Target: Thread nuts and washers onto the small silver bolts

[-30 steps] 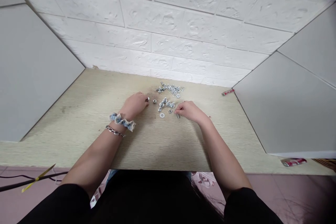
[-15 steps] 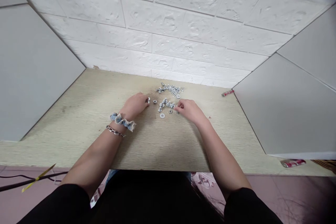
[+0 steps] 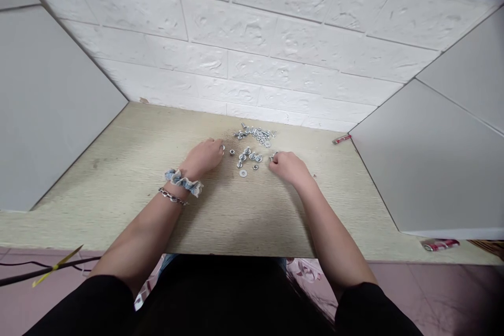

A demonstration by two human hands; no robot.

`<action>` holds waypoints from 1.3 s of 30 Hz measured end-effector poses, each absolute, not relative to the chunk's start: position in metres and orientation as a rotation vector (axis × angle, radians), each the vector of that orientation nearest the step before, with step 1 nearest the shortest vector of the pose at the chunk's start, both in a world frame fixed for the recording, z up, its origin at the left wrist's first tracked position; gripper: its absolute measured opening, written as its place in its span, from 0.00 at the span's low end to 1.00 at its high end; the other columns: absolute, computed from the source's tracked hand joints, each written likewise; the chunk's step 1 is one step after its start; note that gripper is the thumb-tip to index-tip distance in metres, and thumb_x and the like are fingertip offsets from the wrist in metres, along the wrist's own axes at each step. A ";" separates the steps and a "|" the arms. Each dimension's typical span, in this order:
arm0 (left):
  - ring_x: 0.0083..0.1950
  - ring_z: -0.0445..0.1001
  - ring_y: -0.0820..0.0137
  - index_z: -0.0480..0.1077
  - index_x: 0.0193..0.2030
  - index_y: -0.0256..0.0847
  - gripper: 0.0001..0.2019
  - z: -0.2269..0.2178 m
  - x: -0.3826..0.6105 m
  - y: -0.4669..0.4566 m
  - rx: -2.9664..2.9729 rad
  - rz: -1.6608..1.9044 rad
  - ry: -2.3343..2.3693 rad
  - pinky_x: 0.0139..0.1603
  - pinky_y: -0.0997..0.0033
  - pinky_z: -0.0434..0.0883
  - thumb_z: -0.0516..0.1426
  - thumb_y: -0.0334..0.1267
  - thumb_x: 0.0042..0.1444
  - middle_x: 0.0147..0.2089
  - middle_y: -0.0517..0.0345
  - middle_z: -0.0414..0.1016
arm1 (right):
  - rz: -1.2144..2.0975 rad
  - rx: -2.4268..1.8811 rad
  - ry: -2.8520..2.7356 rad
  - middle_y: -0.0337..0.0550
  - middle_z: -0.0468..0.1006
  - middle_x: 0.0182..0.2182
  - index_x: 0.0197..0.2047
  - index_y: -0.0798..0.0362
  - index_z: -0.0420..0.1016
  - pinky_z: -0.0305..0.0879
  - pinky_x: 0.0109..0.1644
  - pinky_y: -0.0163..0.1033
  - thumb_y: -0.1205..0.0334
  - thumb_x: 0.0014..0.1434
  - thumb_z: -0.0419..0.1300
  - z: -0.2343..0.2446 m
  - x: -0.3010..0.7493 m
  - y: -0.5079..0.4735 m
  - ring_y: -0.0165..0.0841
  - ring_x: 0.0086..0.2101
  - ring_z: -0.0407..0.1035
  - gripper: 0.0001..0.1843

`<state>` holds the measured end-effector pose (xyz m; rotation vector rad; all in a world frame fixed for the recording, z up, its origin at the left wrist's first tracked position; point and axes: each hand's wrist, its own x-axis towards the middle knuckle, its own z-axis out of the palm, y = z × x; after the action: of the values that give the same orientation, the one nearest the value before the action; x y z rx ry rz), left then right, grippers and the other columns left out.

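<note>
My left hand [image 3: 205,156] rests on the table with its fingers closed around a washer [image 3: 223,148], of which only a bright edge shows. My right hand [image 3: 290,167] is closed in a pinch on a small silver bolt [image 3: 272,157], mostly covered by the fingers. Between the hands lies a group of bolts with washers on them [image 3: 247,151]. A single nut [image 3: 232,153] sits just right of my left fingertips. Nearer to me are a flat washer [image 3: 243,173] and another nut [image 3: 255,167].
Behind the group, a pile of loose bolts, nuts and washers [image 3: 260,135] lies near the white brick wall [image 3: 248,71]. Grey panels [image 3: 63,94] close off both sides. One red battery [image 3: 341,139] lies by the right panel, another [image 3: 440,244] at the front right edge.
A bolt that stood under my right fingers is now off the table and in them. That hand has shifted slightly right, away from the group. My left hand has barely moved.
</note>
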<state>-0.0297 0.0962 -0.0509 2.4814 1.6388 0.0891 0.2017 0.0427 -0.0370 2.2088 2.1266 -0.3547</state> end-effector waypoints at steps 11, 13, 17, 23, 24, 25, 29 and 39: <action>0.48 0.68 0.63 0.71 0.48 0.38 0.17 -0.057 -0.004 0.081 2.533 0.660 1.467 0.52 0.62 0.65 0.45 0.39 0.62 0.46 0.48 0.69 | -0.373 2.362 2.004 0.54 0.77 0.41 0.42 0.55 0.73 0.65 0.39 0.42 0.48 0.58 0.48 -0.043 0.200 0.047 0.46 0.43 0.71 0.22; 0.49 0.67 0.63 0.72 0.46 0.39 0.17 -0.059 0.001 0.078 2.600 0.673 1.363 0.54 0.61 0.64 0.45 0.40 0.63 0.48 0.48 0.68 | -0.373 2.382 1.975 0.55 0.76 0.42 0.43 0.56 0.73 0.65 0.40 0.43 0.50 0.59 0.47 -0.044 0.199 0.047 0.47 0.44 0.71 0.22; 0.50 0.67 0.63 0.74 0.42 0.38 0.16 -0.062 0.006 0.075 2.644 0.637 1.305 0.56 0.61 0.63 0.46 0.39 0.63 0.49 0.48 0.69 | -0.338 2.378 1.963 0.56 0.76 0.42 0.44 0.57 0.73 0.66 0.41 0.43 0.57 0.60 0.44 -0.046 0.197 0.048 0.46 0.43 0.72 0.20; 0.49 0.68 0.64 0.74 0.38 0.37 0.15 -0.061 0.006 0.077 2.605 0.633 1.280 0.54 0.61 0.64 0.47 0.39 0.62 0.46 0.50 0.71 | -0.301 2.364 1.967 0.57 0.76 0.40 0.42 0.57 0.74 0.66 0.39 0.42 0.60 0.59 0.45 -0.046 0.197 0.047 0.45 0.41 0.72 0.18; 0.49 0.68 0.64 0.74 0.38 0.37 0.15 -0.060 0.005 0.077 2.590 0.628 1.267 0.53 0.62 0.64 0.47 0.39 0.62 0.46 0.50 0.72 | -0.293 2.367 1.969 0.57 0.76 0.40 0.41 0.57 0.74 0.66 0.38 0.41 0.60 0.58 0.46 -0.045 0.197 0.047 0.45 0.41 0.72 0.18; 0.48 0.69 0.65 0.74 0.37 0.37 0.15 -0.060 0.005 0.078 2.574 0.623 1.253 0.53 0.62 0.64 0.47 0.39 0.62 0.45 0.50 0.72 | -0.284 2.370 1.975 0.57 0.76 0.40 0.41 0.57 0.74 0.65 0.38 0.41 0.61 0.58 0.46 -0.045 0.198 0.048 0.45 0.41 0.72 0.18; 0.46 0.69 0.65 0.74 0.36 0.37 0.15 -0.058 0.004 0.078 2.548 0.611 1.233 0.52 0.64 0.64 0.47 0.39 0.62 0.45 0.50 0.73 | -0.264 2.389 1.989 0.57 0.76 0.39 0.40 0.57 0.75 0.64 0.36 0.40 0.60 0.58 0.47 -0.043 0.199 0.048 0.45 0.40 0.72 0.17; 0.42 0.70 0.67 0.69 0.35 0.38 0.11 -0.052 0.005 0.080 2.183 0.900 1.295 0.47 0.65 0.66 0.48 0.41 0.61 0.38 0.54 0.73 | -0.244 2.522 2.092 0.51 0.77 0.38 0.40 0.54 0.72 0.60 0.35 0.37 0.59 0.58 0.48 -0.040 0.199 0.049 0.41 0.40 0.71 0.15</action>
<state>0.0052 0.0799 -0.0518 2.1832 1.2951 0.8995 0.1991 0.0486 -0.0399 2.5216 2.0918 -0.2436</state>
